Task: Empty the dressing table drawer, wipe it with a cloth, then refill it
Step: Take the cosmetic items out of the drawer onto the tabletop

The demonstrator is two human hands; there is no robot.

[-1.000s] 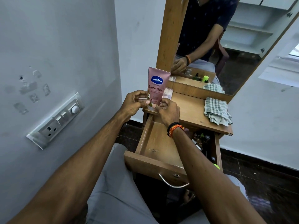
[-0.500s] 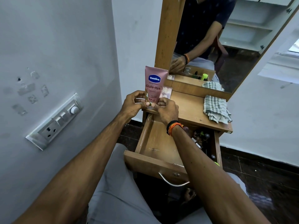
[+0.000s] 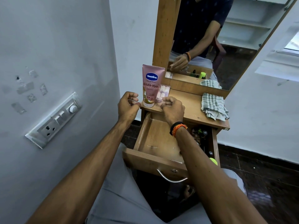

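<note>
At frame centre, emptying: tube [image 3: 152,85] stands on bench [image 3: 192,107]; both hands, left hand [image 3: 128,106] and right hand [image 3: 172,109], curl empty; next, reach drawer [image 3: 155,139].

Both bare forearms reach forward from the bottom corners and converge toward the middle. The left hand [image 3: 128,105] is raised with its fingers curled inward, and a thin pale band seems to lie across them; what the fingers hold cannot be told. The right hand [image 3: 172,109] shows its back, fingers curled under, with a black and orange wristband [image 3: 178,128].
</note>
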